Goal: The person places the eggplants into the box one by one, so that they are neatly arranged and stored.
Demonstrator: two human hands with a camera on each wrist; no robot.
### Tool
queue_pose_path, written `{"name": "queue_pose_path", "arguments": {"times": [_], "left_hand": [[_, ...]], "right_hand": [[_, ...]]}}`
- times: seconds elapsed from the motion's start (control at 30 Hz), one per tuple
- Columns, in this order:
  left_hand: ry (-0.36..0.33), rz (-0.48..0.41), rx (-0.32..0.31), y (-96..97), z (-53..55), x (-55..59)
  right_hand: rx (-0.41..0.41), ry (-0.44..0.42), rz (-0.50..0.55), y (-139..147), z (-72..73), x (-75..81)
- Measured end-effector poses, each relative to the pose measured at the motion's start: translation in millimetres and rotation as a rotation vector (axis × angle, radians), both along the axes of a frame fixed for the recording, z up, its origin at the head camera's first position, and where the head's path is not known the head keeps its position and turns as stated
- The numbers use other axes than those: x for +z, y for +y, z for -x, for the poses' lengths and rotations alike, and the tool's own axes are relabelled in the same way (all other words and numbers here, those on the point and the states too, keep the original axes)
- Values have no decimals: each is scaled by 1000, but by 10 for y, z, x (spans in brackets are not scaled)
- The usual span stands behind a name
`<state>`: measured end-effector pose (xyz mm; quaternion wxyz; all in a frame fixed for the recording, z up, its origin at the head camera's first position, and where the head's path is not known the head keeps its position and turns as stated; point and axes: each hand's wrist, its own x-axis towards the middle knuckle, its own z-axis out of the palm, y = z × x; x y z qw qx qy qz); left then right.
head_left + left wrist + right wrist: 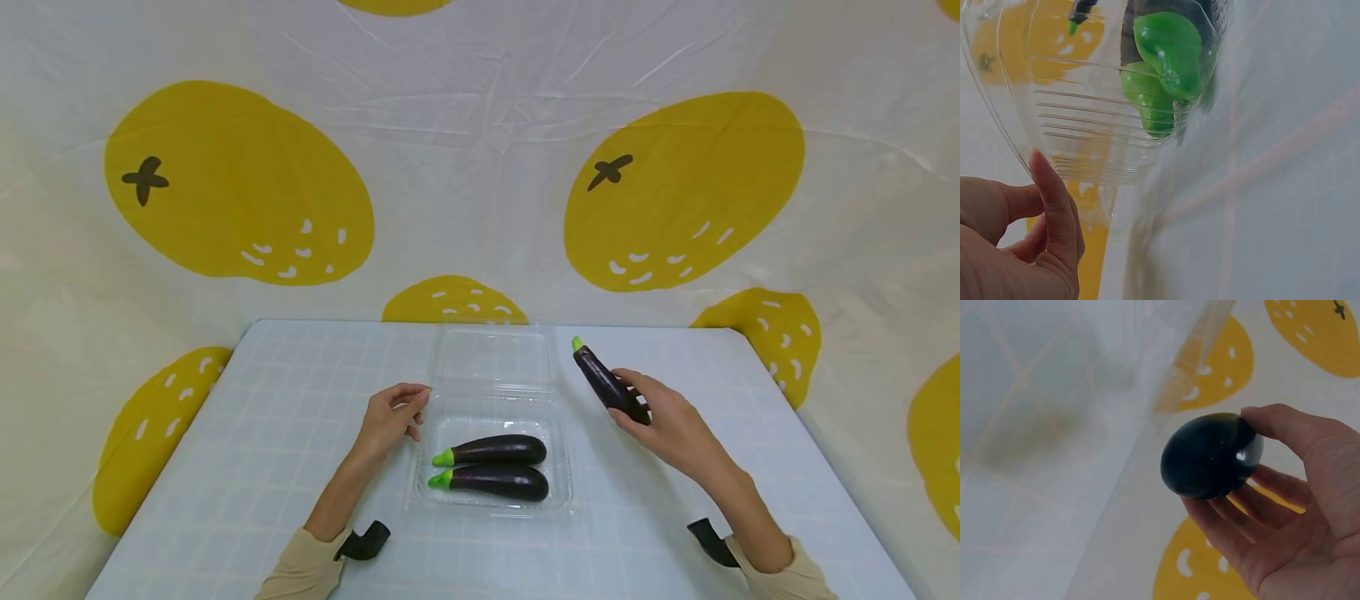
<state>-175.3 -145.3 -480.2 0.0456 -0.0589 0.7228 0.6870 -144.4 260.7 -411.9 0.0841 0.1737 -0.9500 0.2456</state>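
Right hand (671, 421) grips eggplant (600, 375) | left hand (388, 423) perhaps touching clear container (559, 467)

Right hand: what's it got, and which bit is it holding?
The right hand holds an eggplant by its fat dark end, opposite the green tip.

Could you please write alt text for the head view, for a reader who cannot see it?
A person's right hand holds an eggplant above a pale table, to the right of an open clear box where two more eggplants lie side by side. The left hand is at the box's left rim.
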Motion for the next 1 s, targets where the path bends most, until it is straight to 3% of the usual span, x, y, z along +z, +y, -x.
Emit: {"name": "queue_pose_path", "arguments": {"times": [0.33,1.0], "left_hand": [[8,0,-5,-8,1,-15],[4,-4,-4,5,1,-10]], "right_hand": [[38,-7,-33,-239,-16,22],[214,180,-75,-596,37,32]]}}
